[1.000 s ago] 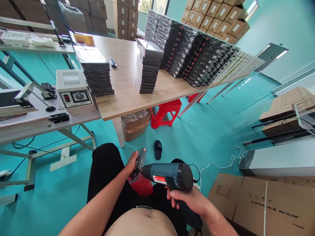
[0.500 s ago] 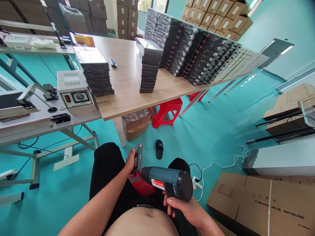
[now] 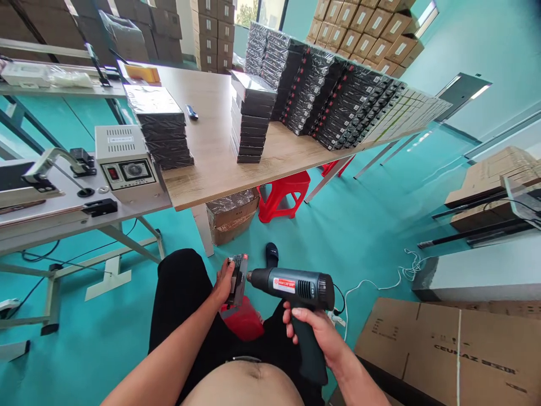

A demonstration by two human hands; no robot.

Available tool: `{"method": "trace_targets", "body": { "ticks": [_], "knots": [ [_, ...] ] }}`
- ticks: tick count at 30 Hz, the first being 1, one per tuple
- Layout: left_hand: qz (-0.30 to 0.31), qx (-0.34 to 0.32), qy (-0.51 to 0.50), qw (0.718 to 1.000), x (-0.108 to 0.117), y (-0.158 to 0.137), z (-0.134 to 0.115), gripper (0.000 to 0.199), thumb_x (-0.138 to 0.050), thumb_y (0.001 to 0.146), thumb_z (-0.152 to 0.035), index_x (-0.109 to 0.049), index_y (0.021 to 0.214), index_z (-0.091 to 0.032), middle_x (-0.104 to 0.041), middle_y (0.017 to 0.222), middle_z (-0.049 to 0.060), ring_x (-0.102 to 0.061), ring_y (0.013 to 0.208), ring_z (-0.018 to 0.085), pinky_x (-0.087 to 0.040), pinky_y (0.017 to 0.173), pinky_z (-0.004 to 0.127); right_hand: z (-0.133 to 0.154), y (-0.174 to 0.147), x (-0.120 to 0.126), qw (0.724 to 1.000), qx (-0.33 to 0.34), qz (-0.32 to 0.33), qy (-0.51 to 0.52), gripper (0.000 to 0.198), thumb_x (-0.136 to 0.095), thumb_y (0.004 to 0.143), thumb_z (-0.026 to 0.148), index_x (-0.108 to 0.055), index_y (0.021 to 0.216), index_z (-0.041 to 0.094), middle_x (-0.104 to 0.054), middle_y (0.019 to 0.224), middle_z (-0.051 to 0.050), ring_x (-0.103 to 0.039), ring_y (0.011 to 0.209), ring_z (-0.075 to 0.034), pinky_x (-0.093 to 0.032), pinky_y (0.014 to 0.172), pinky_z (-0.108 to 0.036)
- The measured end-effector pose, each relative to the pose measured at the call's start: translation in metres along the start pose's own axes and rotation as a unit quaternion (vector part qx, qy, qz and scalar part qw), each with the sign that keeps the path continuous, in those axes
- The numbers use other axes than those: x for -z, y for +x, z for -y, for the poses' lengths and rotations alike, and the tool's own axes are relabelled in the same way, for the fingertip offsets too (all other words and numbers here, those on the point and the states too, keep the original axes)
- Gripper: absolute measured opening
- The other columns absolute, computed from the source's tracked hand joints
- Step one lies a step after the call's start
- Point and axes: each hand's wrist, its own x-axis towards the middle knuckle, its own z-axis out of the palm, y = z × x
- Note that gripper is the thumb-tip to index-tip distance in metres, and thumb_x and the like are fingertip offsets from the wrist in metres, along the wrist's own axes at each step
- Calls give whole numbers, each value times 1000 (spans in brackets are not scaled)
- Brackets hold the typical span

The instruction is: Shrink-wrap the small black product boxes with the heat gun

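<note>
My left hand (image 3: 224,283) grips a small dark box (image 3: 239,282) with a red corner, held upright between my knees. Around the handle of a dark teal heat gun (image 3: 296,285) my right hand (image 3: 310,324) is closed. The gun's nozzle points left at the box, a small gap apart from it. Below the box shows part of a red stool seat (image 3: 244,321).
A wooden table (image 3: 203,186) ahead bears stacks of film-wrapped black boxes (image 3: 163,129). To the left is a sealing machine (image 3: 127,163). A red stool (image 3: 283,194) stands beneath the table. Large cartons (image 3: 448,349) sit at right, near a white cable (image 3: 367,282).
The heat gun has risen and now lies more level, with its handle in fuller view. The box has turned slightly in my left hand.
</note>
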Motion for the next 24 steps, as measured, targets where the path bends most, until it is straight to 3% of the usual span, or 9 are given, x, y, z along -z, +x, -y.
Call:
{"method": "trace_targets", "body": {
  "ticks": [3, 7, 11, 13, 15, 18, 21, 24],
  "knots": [
    [-24, -40, 83, 995, 1, -6, 0, 69, -54, 79, -66, -50, 135, -26, -49, 140, 12, -37, 134, 33, -31, 104, 37, 7, 15, 1, 999, 11, -25, 43, 30, -63, 79, 33, -65, 99, 12, -68, 81, -7, -63, 62, -14, -49, 52, -24],
    [4, -35, 106, 994, 0, -8, 2, 72, -51, 80, -66, -44, 141, -27, -47, 140, 13, -40, 131, 34, -28, 105, 41, 13, 31, 3, 997, 7, -36, 70, 29, -64, 78, 32, -66, 100, 12, -68, 80, -6, -63, 63, -14, -50, 51, -23],
    [-14, -49, 85, 995, -2, -3, 7, 78, -70, 72, -55, -44, 140, -26, -47, 140, 14, -37, 133, 35, -29, 105, 41, 16, 37, 4, 995, 10, -38, 87, 27, -64, 79, 31, -66, 99, 12, -68, 80, -6, -63, 63, -14, -50, 52, -22],
    [-15, -30, 24, 999, -3, -1, 7, 83, -79, 66, -43, -44, 138, -24, -55, 130, 14, -47, 125, 34, -37, 99, 39, 15, 32, 5, 995, 9, -36, 91, 27, -62, 80, 31, -66, 99, 12, -68, 80, -6, -63, 63, -13, -50, 52, -22],
    [26, 40, -73, 996, -2, -1, 4, 76, -77, 68, -41, -46, 134, -20, -66, 109, 13, -62, 103, 31, -47, 85, 38, 13, 23, 8, 996, 5, -18, 84, 27, -60, 81, 30, -66, 101, 12, -68, 81, -6, -63, 63, -13, -50, 52, -22],
    [130, 137, -231, 955, 4, -3, -10, 51, -63, 78, -48, -58, 115, -13, -70, 82, 11, -68, 75, 27, -53, 69, 38, 6, 6, 14, 998, -16, 46, 47, 29, -59, 81, 29, -66, 102, 11, -68, 82, -8, -64, 61, -14, -49, 50, -22],
    [207, 152, -335, 907, 10, -8, -25, 40, -57, 82, -45, -64, 102, -12, -72, 82, 11, -69, 76, 27, -54, 72, 39, 0, 1, 16, 996, -35, 84, 21, 30, -61, 79, 28, -66, 100, 9, -69, 81, -9, -65, 60, -15, -48, 48, -22],
    [254, 192, -347, 882, 10, -15, -34, 44, -56, 82, -49, -65, 103, -11, -73, 88, 13, -70, 84, 29, -54, 77, 42, -1, 15, 10, 999, -16, 19, 48, 29, -63, 77, 30, -66, 98, 10, -69, 79, -7, -63, 58, -14, -48, 48, -22]
  ]
}}
